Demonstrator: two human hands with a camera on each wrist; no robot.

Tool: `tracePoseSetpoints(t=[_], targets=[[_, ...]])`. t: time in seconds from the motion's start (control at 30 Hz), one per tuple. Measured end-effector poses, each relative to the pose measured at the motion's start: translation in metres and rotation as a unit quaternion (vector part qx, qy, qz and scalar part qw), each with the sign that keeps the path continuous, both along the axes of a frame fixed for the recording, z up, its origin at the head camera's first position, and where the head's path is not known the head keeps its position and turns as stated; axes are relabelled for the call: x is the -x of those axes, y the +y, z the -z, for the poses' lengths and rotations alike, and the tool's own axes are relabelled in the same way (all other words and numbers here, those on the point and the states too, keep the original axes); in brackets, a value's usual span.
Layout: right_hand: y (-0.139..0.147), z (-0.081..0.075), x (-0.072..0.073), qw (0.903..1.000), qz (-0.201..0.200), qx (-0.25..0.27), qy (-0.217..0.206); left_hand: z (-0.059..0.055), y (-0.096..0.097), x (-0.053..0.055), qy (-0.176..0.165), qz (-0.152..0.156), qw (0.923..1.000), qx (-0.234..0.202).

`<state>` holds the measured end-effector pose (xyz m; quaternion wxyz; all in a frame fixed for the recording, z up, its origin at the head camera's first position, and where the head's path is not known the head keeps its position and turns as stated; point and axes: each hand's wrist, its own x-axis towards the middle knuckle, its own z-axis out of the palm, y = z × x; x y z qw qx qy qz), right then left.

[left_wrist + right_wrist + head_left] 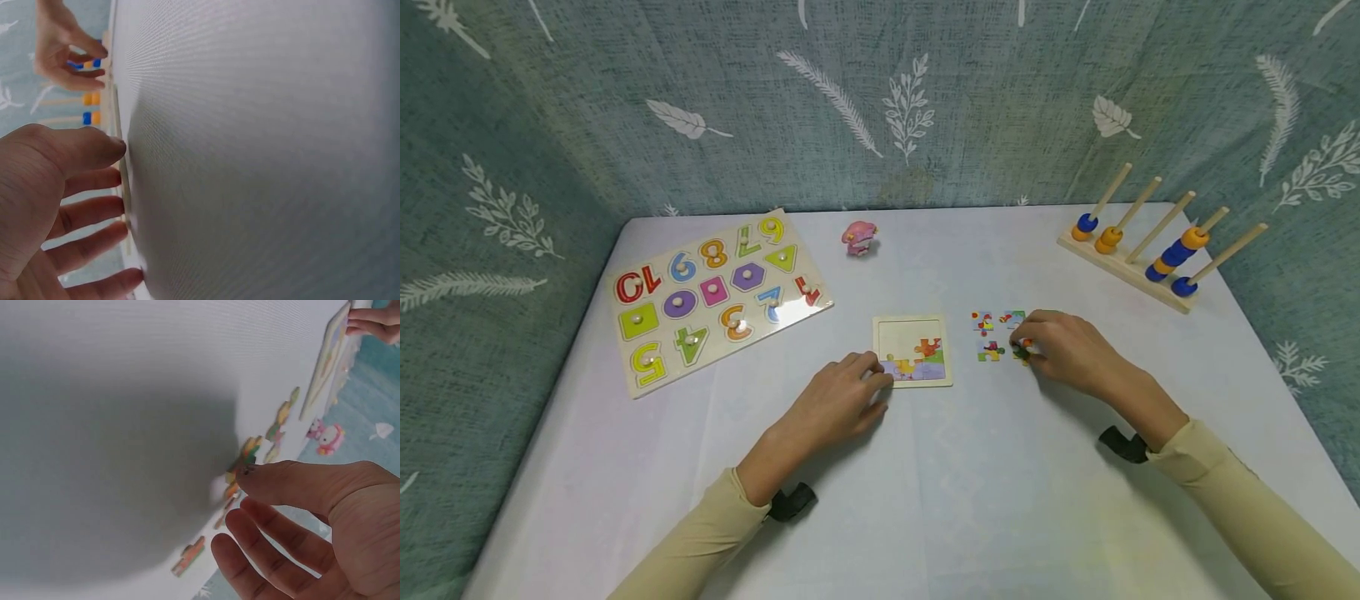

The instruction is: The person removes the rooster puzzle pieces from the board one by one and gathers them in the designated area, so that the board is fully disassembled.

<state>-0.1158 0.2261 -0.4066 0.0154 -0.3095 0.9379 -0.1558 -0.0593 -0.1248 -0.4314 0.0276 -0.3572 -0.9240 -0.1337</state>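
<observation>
Right grip (1069,350) pinches a jigsaw piece (1026,342)

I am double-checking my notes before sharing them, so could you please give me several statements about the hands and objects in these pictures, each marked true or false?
1. The left hand touches the small square pale-wood puzzle tray. True.
2. Flat jigsaw pieces fill that tray completely. False: in the head view, its upper left part is bare.
3. The right hand is at the small colourful loose jigsaw pieces right of the tray. True.
4. The small pink toy figure sits on the rectangular pale-wood number board. False: it rests on the white table surface, beside the board.
5. The middle peg of the pale-wood abacus with blue and orange beads is bare. True.
</observation>
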Motion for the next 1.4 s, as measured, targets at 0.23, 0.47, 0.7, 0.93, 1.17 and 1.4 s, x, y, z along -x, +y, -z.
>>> tracePoseSetpoints(t=[0.23, 0.47, 0.7, 0.93, 1.17, 1.4], targets=[[-0.005, -0.006, 0.001, 0.9996, -0.013, 0.017, 0.017, -0.001, 0.0, -0.001, -0.005, 0.0, 1.0, -0.001], [-0.017, -0.014, 0.004, 0.9998, -0.005, 0.015, 0.012, -0.001, 0.0, 0.0, -0.003, 0.001, 1.0, 0.001], [-0.028, -0.016, 0.006, 0.9994, -0.01, 0.031, 0.013, -0.001, 0.0, 0.0, -0.002, -0.001, 1.0, 0.001], [-0.043, -0.019, 0.007, 0.9992, -0.015, 0.037, 0.009, 0.0, 0.001, -0.001, 0.005, 0.0, 1.0, 0.0], [-0.058, -0.022, 0.008, 0.9992, -0.026, 0.031, 0.007, 0.0, 0.0, -0.001, 0.007, 0.001, 1.0, -0.003], [-0.073, -0.022, 0.009, 0.999, -0.038, 0.025, 0.0, -0.001, 0.0, -0.001, 0.002, 0.002, 1.0, -0.006]])
